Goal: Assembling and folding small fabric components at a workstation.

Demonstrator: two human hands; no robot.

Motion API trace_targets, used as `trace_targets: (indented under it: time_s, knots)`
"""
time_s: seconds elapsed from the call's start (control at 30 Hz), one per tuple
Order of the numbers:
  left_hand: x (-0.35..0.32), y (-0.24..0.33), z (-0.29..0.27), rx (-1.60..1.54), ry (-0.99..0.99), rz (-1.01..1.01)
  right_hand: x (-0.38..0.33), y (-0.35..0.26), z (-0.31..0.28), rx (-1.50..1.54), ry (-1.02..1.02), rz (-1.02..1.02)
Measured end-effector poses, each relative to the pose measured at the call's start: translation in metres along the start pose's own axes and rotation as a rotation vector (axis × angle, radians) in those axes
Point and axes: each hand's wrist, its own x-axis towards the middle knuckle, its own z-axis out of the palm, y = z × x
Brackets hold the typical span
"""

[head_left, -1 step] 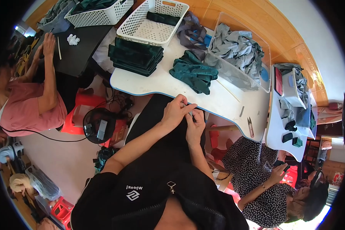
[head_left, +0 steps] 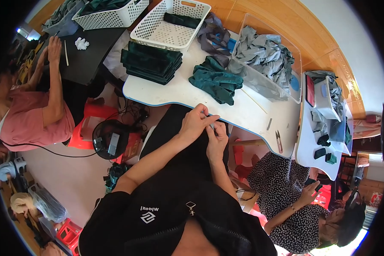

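Left hand (head_left: 195, 123): closed on the upper edge of a black cloth, fingers curled over it, just below the near edge of the white table
Right hand (head_left: 216, 141): touching the left hand, its fingertips pinch the same cloth edge together with a thin light-coloured pin-like thing; what this thing is I cannot tell, it is too small
Black cloth (head_left: 168, 128): dark, plain, without pattern; it hangs from the two hands down over the lap, between the forearms and to the left of the left hand
White table (head_left: 175, 91): directly beyond the hands, with a blue rim on the near edge
Green pile (head_left: 215, 81): crumpled dark green pieces, on the table just beyond the hands
Folded stack (head_left: 151, 62): neat dark green pieces, beyond the hands and to the left
White basket (head_left: 158, 32): further beyond the stack, one dark piece lies in it
Clear box (head_left: 296, 64): beyond and to the right of the hands, holds grey pieces
Snips (head_left: 278, 141): on the table, to the right of the right hand, well apart
Other people: one in a pink shirt (head_left: 30, 121) far to the left, one in a dotted dress (head_left: 281, 187) near the right elbow
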Motion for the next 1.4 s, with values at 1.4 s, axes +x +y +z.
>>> trace_targets:
  time_s: [1.4]
  knots:
    - [-0.078, 0.079, -0.082, 0.166, -0.624, 0.214, -0.047, -0.019, -0.153, 1.699, -0.904, 0.946]
